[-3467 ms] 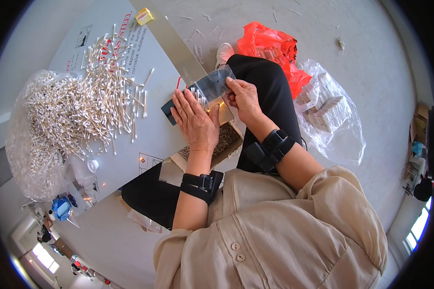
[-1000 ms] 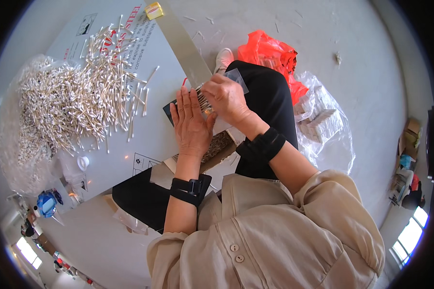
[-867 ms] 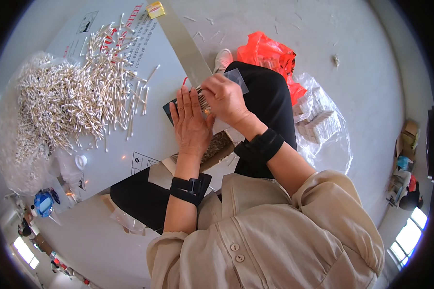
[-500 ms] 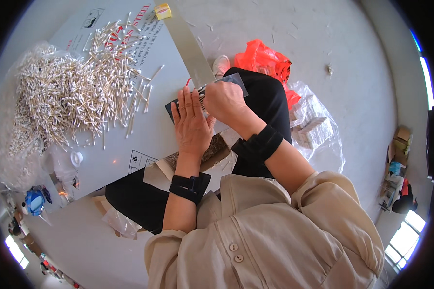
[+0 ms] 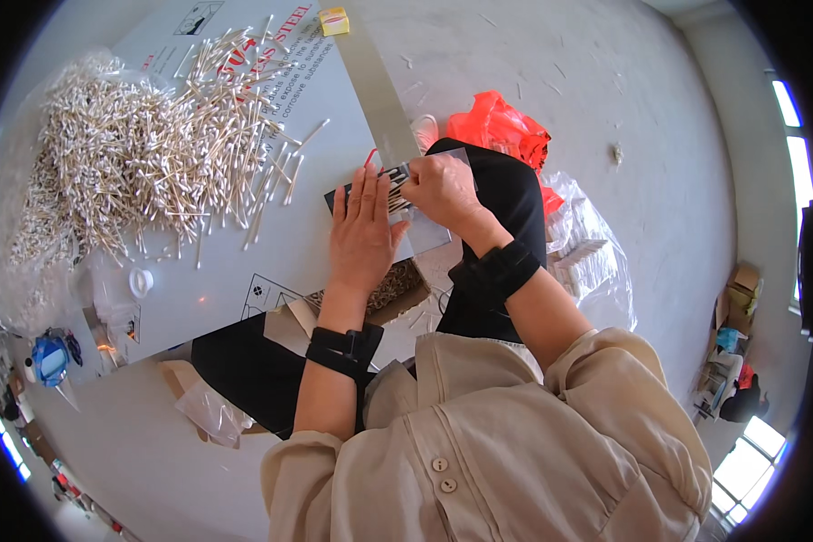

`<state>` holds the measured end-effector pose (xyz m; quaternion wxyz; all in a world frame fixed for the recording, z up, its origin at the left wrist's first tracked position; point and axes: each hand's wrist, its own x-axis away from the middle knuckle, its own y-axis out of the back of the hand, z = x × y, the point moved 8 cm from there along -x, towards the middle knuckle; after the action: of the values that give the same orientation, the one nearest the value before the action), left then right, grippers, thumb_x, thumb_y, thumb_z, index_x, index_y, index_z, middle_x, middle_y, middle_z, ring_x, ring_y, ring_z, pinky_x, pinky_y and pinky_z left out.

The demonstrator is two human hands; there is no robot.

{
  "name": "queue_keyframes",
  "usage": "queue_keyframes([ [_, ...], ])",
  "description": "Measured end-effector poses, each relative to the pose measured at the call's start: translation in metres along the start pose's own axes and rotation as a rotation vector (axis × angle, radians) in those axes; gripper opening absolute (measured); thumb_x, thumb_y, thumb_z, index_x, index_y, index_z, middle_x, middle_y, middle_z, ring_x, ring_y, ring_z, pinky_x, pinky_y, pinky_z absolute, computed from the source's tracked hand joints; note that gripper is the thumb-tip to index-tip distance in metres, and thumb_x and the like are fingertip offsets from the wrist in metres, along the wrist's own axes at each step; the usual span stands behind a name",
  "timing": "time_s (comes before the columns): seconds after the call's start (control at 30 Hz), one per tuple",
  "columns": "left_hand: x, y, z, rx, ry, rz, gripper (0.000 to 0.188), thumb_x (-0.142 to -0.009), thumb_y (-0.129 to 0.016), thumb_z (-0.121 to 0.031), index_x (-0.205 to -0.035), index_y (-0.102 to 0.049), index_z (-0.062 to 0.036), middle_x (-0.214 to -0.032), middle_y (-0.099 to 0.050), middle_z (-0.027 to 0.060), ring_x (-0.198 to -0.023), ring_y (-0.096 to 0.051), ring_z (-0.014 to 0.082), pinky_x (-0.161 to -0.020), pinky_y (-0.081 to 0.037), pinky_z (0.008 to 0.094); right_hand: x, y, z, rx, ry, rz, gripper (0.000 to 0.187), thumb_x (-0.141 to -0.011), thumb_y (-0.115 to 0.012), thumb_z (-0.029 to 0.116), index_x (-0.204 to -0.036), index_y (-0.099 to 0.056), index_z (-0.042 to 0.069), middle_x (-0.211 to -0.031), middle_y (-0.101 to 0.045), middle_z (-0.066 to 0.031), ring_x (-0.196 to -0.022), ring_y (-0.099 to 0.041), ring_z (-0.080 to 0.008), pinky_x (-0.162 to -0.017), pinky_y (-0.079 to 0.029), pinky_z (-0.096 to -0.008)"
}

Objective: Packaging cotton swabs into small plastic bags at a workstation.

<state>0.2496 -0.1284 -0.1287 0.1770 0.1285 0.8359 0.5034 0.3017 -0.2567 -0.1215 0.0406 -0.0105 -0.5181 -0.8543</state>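
A flat dark-and-clear plastic packet (image 5: 396,191) lies at the table's right edge, with pale cotton swabs showing between my hands. My left hand (image 5: 361,237) rests flat across its left part, fingers stretched out. Closed over the packet's right part is my right hand (image 5: 443,191), its fingertips mostly hidden; a clear plastic end sticks out beyond the knuckles. A thin red strip (image 5: 370,157) pokes up behind my left fingertips. To the left is a large heap of loose cotton swabs (image 5: 144,163), partly inside a clear bag (image 5: 18,280).
The sheet-covered table (image 5: 235,262) carries a small yellow box (image 5: 334,22) and a white ring-shaped piece (image 5: 141,283). Below its edge sits an open carton (image 5: 405,294) with brownish contents. Right of my legs lie a red plastic bag (image 5: 497,126) and a clear bag of white packs (image 5: 596,262).
The view has shifted slightly. My right hand has drawn a little away from my left, uncovering more of the packet and its swabs. My left hand still lies flat on it.
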Motion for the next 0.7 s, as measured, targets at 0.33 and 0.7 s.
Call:
queue_keyframes([
  [0.33,-0.011,0.001,0.002,-0.012,-0.185,0.082,0.069,-0.084,-0.068,-0.027,-0.143,-0.040,-0.0081,-0.152,-0.037,0.0084,-0.143,-0.030,0.0232,-0.117,-0.022,0.0455,-0.002,0.000,0.005,-0.021,0.081,-0.037,0.018,-0.070,-0.065,0.020,-0.063,-0.063,0.003,-0.065,-0.063,-0.0189,-0.066,-0.064,-0.0374,-0.061,-0.051,-0.0455],
  [0.7,-0.017,0.020,0.000,0.179,-0.116,-0.176,0.027,-0.080,-0.068,-0.012,-0.106,-0.063,-0.0039,-0.124,-0.057,0.0105,-0.127,-0.047,0.0312,-0.105,-0.036,0.0446,-0.002,0.000,-0.001,-0.080,0.047,-0.031,0.018,-0.069,-0.065,0.019,-0.063,-0.061,0.003,-0.064,-0.061,-0.0194,-0.065,-0.062,-0.0382,-0.062,-0.050,-0.0463],
])
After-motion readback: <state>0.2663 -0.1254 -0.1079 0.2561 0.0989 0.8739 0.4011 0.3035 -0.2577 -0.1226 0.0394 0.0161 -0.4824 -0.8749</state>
